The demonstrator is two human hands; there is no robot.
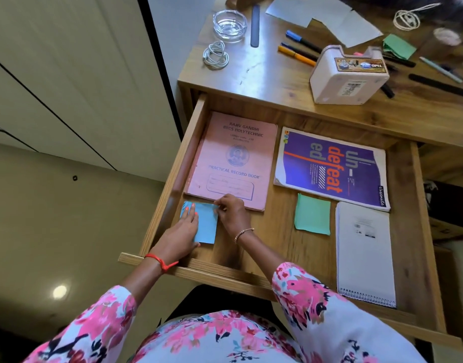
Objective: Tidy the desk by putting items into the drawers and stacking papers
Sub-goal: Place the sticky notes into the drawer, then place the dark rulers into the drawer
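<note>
Pinching the far right corner of the blue paper (208,226), the right hand (231,214) is curling its fingers and thumb onto that edge. The left hand (182,231) is lying flat beside it, its straight fingers pressing down on the paper's left side. The paper is lying directly under and between both hands, flat on the floor of the open drawer (199,271), in the near left corner. Just beyond the right hand's knuckles a pink record book (233,158) is lying, its near edge touching or almost touching the paper. To the right of the grip, apart from it, a green paper (312,214) is resting. Farther right a purple notebook (329,166) and a spiral notepad (364,247) are lying flat. Well beyond the hands, a tape dispenser (348,74) and pens (298,48) are sitting on the desk (264,74).
</note>
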